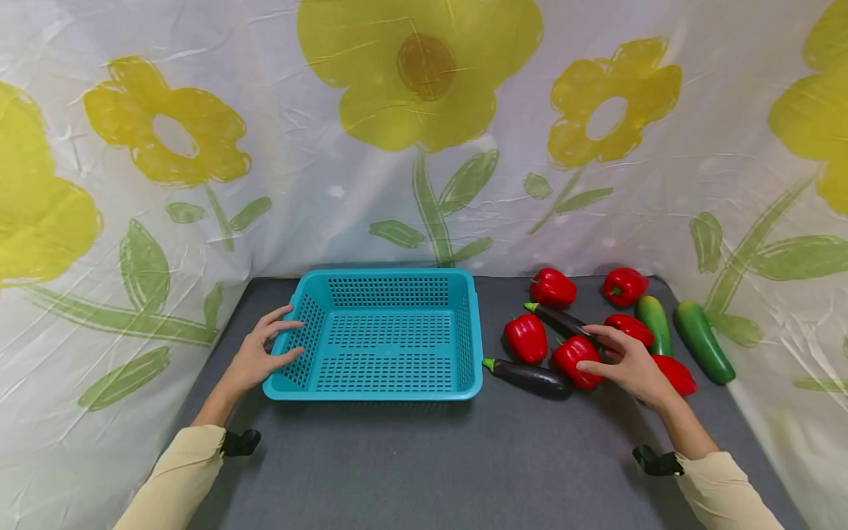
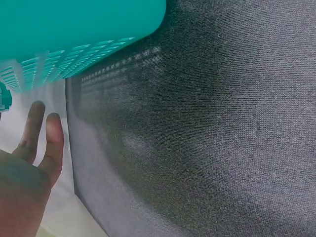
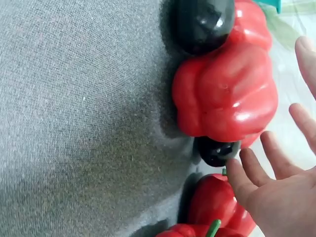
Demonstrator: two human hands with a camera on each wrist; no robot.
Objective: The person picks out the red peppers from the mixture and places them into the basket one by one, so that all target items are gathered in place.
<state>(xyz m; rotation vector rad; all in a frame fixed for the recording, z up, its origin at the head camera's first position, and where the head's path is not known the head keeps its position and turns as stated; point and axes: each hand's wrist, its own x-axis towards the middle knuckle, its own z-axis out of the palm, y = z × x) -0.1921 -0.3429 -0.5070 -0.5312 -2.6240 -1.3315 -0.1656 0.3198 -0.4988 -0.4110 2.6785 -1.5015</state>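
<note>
A turquoise plastic basket (image 1: 387, 396) with perforated sides stands on the dark grey table. My left hand (image 1: 255, 358) is at its left rim, thumb and fingers spread and reaching over the edge; two outer fingers (image 2: 54, 143) extend below the basket wall in the left wrist view. On the right, my right hand (image 1: 632, 368) hovers with spread fingers beside a red bell pepper (image 1: 573, 362). Its palm and straight fingers hold nothing in the right wrist view, where that pepper (image 3: 227, 94) sits between two dark eggplants, one nearer (image 3: 205, 22) and one partly hidden (image 3: 217, 150).
Another red bell pepper (image 1: 526, 338) and two eggplants, front (image 1: 530, 377) and back (image 1: 556, 319), lie between basket and right hand. More peppers (image 1: 553, 288) are behind and around it. Two green cucumber-like vegetables (image 1: 704, 342) lie at the far right. A flowered white sheet (image 1: 331, 199) hangs behind.
</note>
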